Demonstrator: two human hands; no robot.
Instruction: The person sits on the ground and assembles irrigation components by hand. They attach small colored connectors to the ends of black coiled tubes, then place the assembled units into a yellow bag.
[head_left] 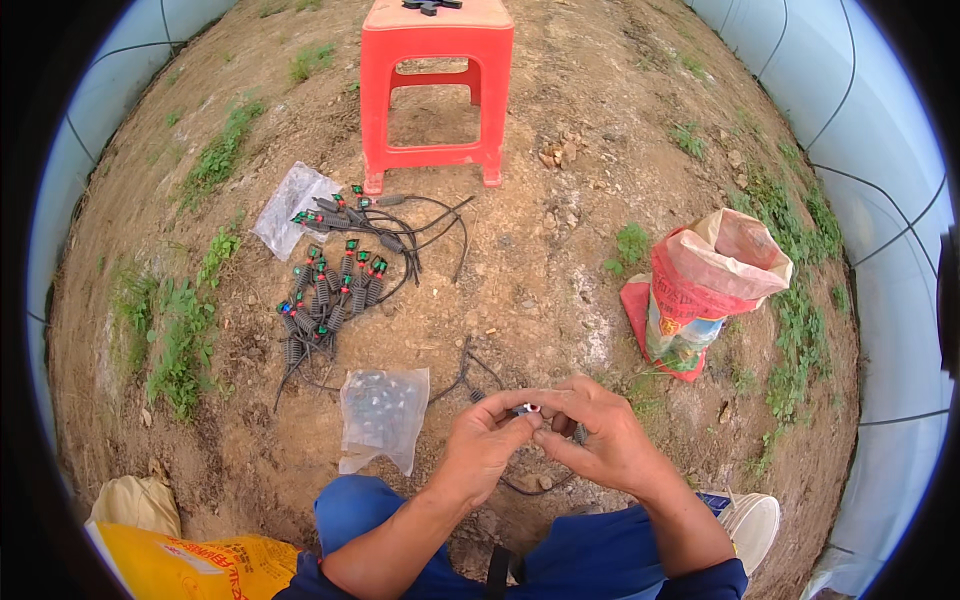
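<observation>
Pinched between both hands' fingertips, left hand (487, 440) and right hand (598, 437) meeting knuckles-up, sits a small black fitting (526, 409).

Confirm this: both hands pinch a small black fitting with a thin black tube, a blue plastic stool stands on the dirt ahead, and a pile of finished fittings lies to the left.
One thing is wrong: the plastic stool is red, not blue, as the head view shows. The rest holds: the left hand and right hand pinch the small black fitting with its thin black tube, and the pile of fittings lies left.
</observation>
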